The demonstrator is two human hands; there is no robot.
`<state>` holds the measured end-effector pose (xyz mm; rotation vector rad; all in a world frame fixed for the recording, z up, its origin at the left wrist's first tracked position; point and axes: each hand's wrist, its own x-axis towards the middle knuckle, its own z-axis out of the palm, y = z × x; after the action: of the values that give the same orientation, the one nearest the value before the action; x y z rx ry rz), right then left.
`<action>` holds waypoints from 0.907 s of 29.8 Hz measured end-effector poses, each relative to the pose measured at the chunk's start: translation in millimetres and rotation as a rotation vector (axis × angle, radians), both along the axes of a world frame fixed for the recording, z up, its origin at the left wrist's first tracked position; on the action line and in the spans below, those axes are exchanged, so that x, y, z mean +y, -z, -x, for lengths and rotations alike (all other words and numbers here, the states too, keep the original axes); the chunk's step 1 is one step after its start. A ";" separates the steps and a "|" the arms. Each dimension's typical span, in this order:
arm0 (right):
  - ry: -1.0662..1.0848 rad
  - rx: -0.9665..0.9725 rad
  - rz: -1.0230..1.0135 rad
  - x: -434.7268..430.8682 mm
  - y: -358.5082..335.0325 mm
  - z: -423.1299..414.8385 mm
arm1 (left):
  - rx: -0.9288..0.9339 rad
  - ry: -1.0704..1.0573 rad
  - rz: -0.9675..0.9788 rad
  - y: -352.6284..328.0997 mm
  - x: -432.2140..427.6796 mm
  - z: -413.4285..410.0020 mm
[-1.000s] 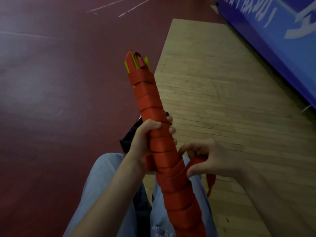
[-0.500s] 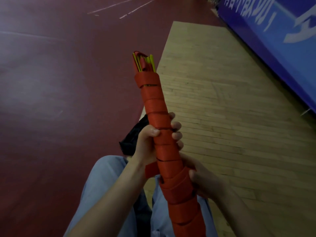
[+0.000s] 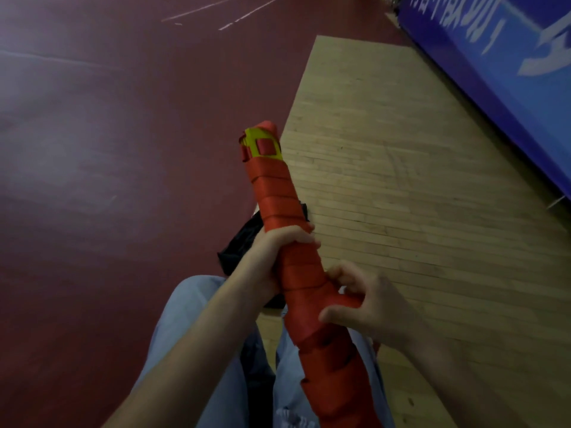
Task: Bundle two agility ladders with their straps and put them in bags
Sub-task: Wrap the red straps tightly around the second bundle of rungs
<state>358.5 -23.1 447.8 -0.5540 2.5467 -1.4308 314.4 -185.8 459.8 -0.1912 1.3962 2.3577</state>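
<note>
The ladder bundle is up off the floor, held slanting over the person's lap, with its far end pointing away along the line where the dark red floor meets the wooden strip. The red strap winds round it turn upon turn from top to bottom, and only the yellow rungs peek out at the far tip. The left hand is wrapped firmly round the middle of the bundle, thumb on the near side, fingers hooked over the far edge. The right hand sits just below it on the other side, thumb and curled fingers nipping a turn of strap against the bundle (a tight little pinch, from where I stand). The lower end runs down between the knees in pale jeans and out of sight. A black bag lies on the floor just beyond the knees, half hidden behind the left wrist. Along the right side stands a blue banner with white lettering.
</note>
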 end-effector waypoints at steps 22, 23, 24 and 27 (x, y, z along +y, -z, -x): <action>-0.283 -0.415 0.007 11.9 -6.0 30.3 | 0.076 0.156 -0.375 0.9 1.2 1.5; -0.310 -0.473 0.079 8.1 -1.8 30.1 | 0.097 0.180 -0.457 2.9 2.0 2.8; -0.340 -0.530 0.156 6.0 1.9 29.1 | 0.117 0.206 -0.529 5.5 3.1 4.3; -0.349 -0.611 0.292 1.0 1.8 24.9 | 0.134 0.283 -0.612 4.0 2.7 6.6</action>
<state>333.7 -22.1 446.0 -0.4745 1.6980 -1.5460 307.7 -183.1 455.8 0.3184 0.6379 2.4535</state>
